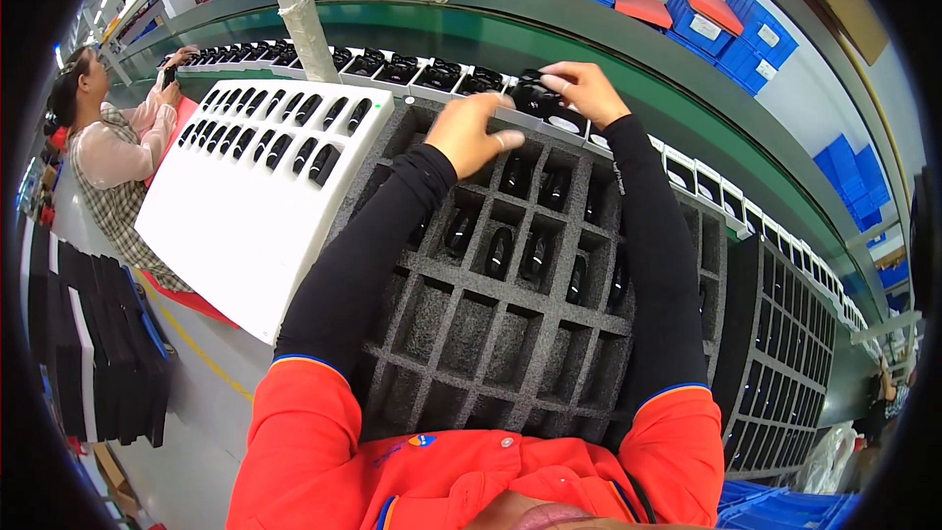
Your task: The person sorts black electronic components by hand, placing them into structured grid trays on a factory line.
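My right hand (pixel 589 90) has its fingers closed on a small black glossy object (pixel 533 96), whose exact kind I cannot make out, at a white box (pixel 564 122) in the row along the green conveyor. Left of it, my left hand (pixel 469 133) hovers over the far edge of a dark grey foam tray (pixel 446 280), thumb and fingers apart with nothing visible between them. Slim black glossy items (pixel 500 250) lie in several middle and far compartments of this tray; the nearer compartments hold none.
On the left lies a white foam tray (pixel 231 221) with two rows of black items. A co-worker (pixel 113 142) stands beyond it at the conveyor (pixel 471 34). A metal post (pixel 299 15) rises beside the box row. More filled grey trays (pixel 785 353) stand right; blue bins (pixel 702 25) sit behind.
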A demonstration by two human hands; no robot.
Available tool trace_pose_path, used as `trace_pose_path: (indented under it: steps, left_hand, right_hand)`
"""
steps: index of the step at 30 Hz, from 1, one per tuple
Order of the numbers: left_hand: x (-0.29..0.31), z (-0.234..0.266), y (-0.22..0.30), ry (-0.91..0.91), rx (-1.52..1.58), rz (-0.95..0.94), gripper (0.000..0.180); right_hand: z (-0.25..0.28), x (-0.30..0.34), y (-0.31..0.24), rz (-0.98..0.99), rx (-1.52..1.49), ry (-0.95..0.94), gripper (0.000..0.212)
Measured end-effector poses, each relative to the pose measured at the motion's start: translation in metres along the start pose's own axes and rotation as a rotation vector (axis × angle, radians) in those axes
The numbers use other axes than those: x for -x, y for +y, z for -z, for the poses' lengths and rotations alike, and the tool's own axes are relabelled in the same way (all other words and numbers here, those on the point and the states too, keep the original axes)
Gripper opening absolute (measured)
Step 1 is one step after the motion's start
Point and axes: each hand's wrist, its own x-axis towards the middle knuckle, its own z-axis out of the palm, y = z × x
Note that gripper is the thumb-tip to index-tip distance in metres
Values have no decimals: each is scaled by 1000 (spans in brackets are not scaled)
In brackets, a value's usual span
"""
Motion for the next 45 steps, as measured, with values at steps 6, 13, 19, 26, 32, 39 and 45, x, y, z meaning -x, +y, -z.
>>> trace_pose_path:
  steps: [6,13,19,26,32,39,45]
  left_hand:
    - [9,-24,29,-410,-614,-12,37]
    - [5,-38,12,-312,-633,-178,36]
    - [-10,-3,-7,-68,-3,-215,11]
    - [-17,15,6,-51,-29,-182,16]
    - [-1,-15,15,-414,-580,-55,46]
    - [-20,17,14,-142,306,-23,34]
    - [-13,17,19,9,902,297,41]
  right_hand:
    - [2,-1,84,-160,525,247,24]
    - [7,-3,84,-142,516,321,27]
    - [-3,3,-34,-73,-232,-154,34]
    - [-8,6,-24,-56,-133,-432,35]
    - [-7,4,-15,-85,-34,-336,31]
    - [-10,0,-35,4,-129,-154,37]
    - [-20,8,-54,147,-334,-95,23]
